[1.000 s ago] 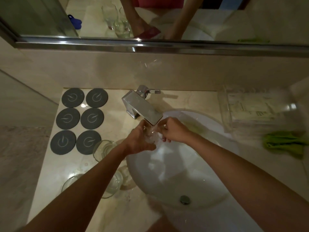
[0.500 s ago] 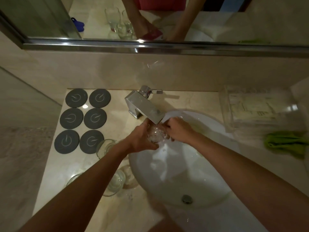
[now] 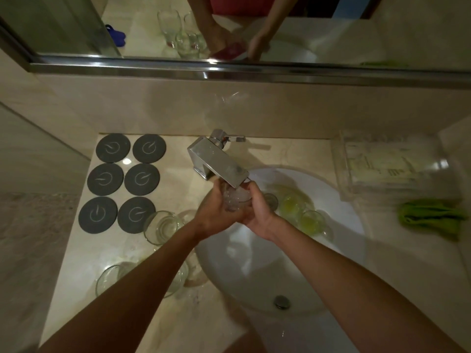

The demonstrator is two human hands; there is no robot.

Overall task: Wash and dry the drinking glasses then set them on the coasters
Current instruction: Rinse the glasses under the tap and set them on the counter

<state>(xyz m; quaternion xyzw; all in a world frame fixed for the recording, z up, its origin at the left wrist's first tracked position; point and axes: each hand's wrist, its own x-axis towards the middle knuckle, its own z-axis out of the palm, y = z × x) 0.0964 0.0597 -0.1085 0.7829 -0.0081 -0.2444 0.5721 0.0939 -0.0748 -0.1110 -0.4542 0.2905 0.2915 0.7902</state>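
Glass (image 3: 235, 198) in hand sits just under the faucet (image 3: 219, 161) spout, at the centre of the frame over the back edge of the white sink (image 3: 339, 200). My left hand (image 3: 214, 215) wraps its curled fingers round the glass from the left, and my right hand (image 3: 257, 210) closes on it from the right, fingers curled against the wall and rim. Bubbly water shows inside it, so I judge this to be the washing step, rinsing under the tap.

More glasses (image 3: 161, 226) stand on the counter at lower left, partly hidden by my left forearm, and some sit in the basin to the right of my hands. All six dark coasters (image 3: 122, 180) at the left lie bare, so no glass has been set down yet.

Next, I think, I need to tip the water out, then reach for the green cloth (image 3: 430, 219) at the right edge to dry it. Wet glass is slippery, so a firm hold matters.
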